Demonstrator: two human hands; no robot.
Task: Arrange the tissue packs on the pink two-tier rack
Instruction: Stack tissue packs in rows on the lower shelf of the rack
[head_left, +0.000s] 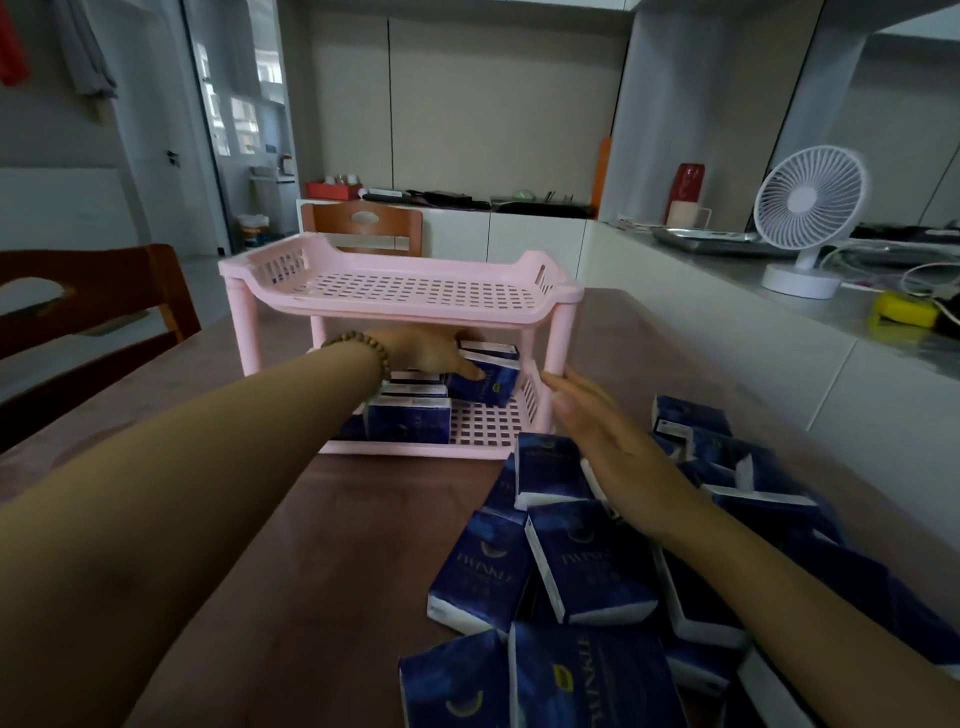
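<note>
Under the pink rack's (405, 307) top shelf, the left hand (426, 353) pinches a tissue pack (485, 385) on the lower tier. The right hand (602, 441) hovers flat, fingers together. Soft and light, I'd say, so squeeze its broad faces gently.

Pink rack (400, 291): plastic, 2 tiers, perforated floors, slotted side walls, 4 round legs. It stands upright on the tabletop (363, 519), open front toward the viewer.

Lower tier (488, 423): dark-blue tissue packs w/ white ends stand on edge at left-front. Front pack (410, 420) faces out, w/ more behind it.

Tilted pack (485, 387): ctr-right of the same tier, leaning, gripped by the left hand (423, 353). Rear pack (488, 349) sits just behind it.

Loose packs (587, 561): same type, jumbled overlapping heap on the tabletop, front-right of the rack. The nearest lie just beside its front-right corner.
</note>
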